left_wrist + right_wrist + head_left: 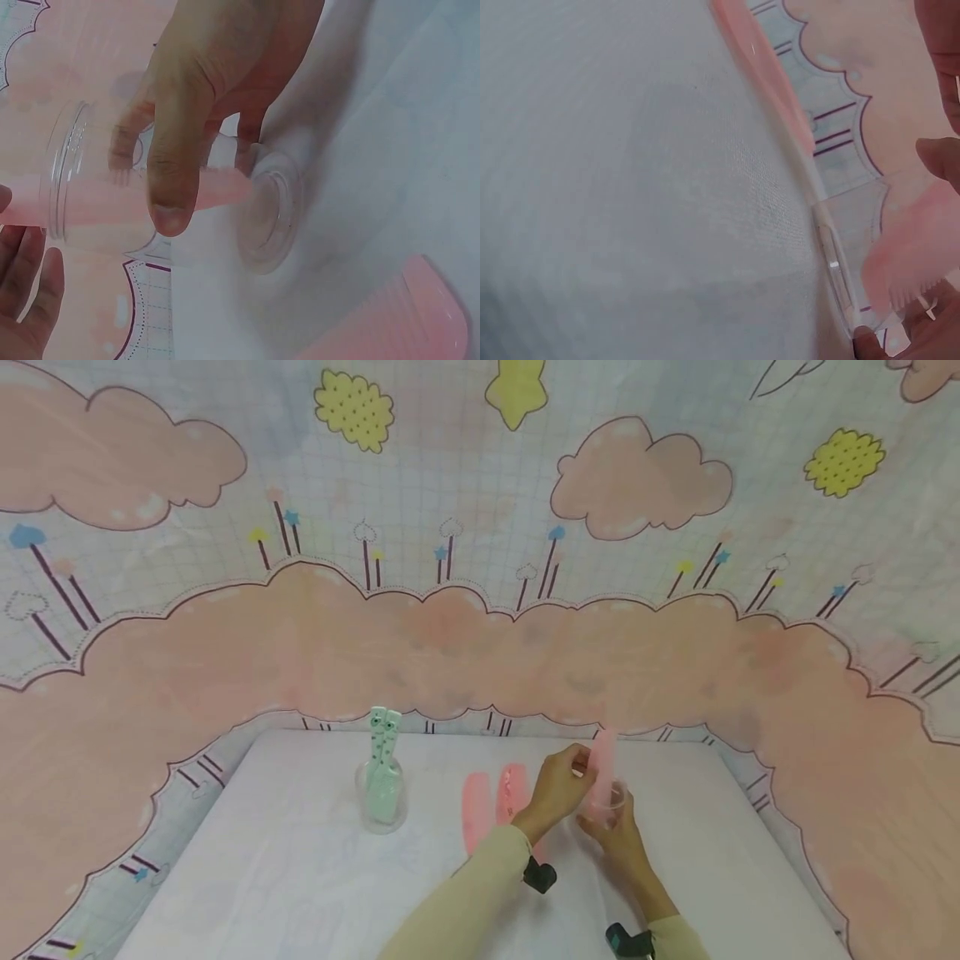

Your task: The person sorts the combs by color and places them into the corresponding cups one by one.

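Observation:
My left hand [562, 781] pinches the upper part of a pink comb [602, 768]. The comb stands upright with its lower end inside a clear plastic cup [617, 795]. Around the cup's side curls my right hand [618, 831], its thumb [172, 202] across the wall in the left wrist view. That view shows the comb's end [217, 189] near the cup's base [274, 214]. In the right wrist view, comb teeth [915, 292] show through the wall. Two more pink combs, one left [476, 810] and one right [513, 789], lie beside my left forearm, which partly hides them.
On the left of the white table [285, 868], another clear cup [384, 822] holds green combs [382, 760] with dark-spotted handles standing upright. A patterned cloth [450, 652] with clouds hangs behind the table's back edge.

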{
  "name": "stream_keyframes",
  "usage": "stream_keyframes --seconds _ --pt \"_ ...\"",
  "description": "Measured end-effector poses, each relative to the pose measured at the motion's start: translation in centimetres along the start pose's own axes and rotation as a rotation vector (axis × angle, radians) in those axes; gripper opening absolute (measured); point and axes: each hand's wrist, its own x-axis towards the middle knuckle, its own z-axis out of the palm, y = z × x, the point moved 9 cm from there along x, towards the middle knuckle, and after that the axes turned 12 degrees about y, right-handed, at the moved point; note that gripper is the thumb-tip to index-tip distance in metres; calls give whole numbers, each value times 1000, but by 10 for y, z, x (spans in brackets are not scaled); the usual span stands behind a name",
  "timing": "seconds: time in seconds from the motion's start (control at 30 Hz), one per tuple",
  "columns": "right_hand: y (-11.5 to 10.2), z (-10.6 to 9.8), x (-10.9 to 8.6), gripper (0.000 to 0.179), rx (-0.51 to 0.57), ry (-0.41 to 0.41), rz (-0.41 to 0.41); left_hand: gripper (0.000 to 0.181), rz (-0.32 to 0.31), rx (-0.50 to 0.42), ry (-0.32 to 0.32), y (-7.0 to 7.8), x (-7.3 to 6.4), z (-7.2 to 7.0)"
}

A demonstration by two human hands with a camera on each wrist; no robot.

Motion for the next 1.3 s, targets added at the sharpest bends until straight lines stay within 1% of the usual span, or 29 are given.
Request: stream_keyframes --seconds 0.1,0.27,0.37,0.5,0.67,0.7,0.87,0.93,1.0,1.07,1.13,1.3 --pt "-1 1 2 97 1 -2 2 16 9 9 7 -1 1 -2" --pt "-4 5 6 100 3 -10 14 19 19 16 16 -2 5 -8" --pt "-1 5 6 103 -7 -9 34 20 22 14 15 -2 5 -11" --pt "0 4 7 102 -4 -2 33 21 35 3 20 -1 5 -17" --pt "-2 6 5 100 24 3 16 20 46 -35 55 -2 3 -33" --pt "-2 5 3 101 27 2 12 19 42 -46 58 -3 2 -36" --pt "6 2 -5 102 -3 -5 47 18 -8 -125 49 -7 -3 -49" --pt "7 1 -6 101 -2 -6 50 19 -14 -154 62 -6 -3 -58" --pt "4 1 -4 100 11 -6 36 19 -2 -171 88 -3 0 -69" --pt "2 2 -2 100 17 -8 24 20 7 -171 101 -3 1 -79" --pt "1 2 -1 100 12 -12 21 21 7 -161 98 -4 1 -86" --pt "4 3 -4 100 8 -16 38 24 -2 -112 93 -17 -6 -103"
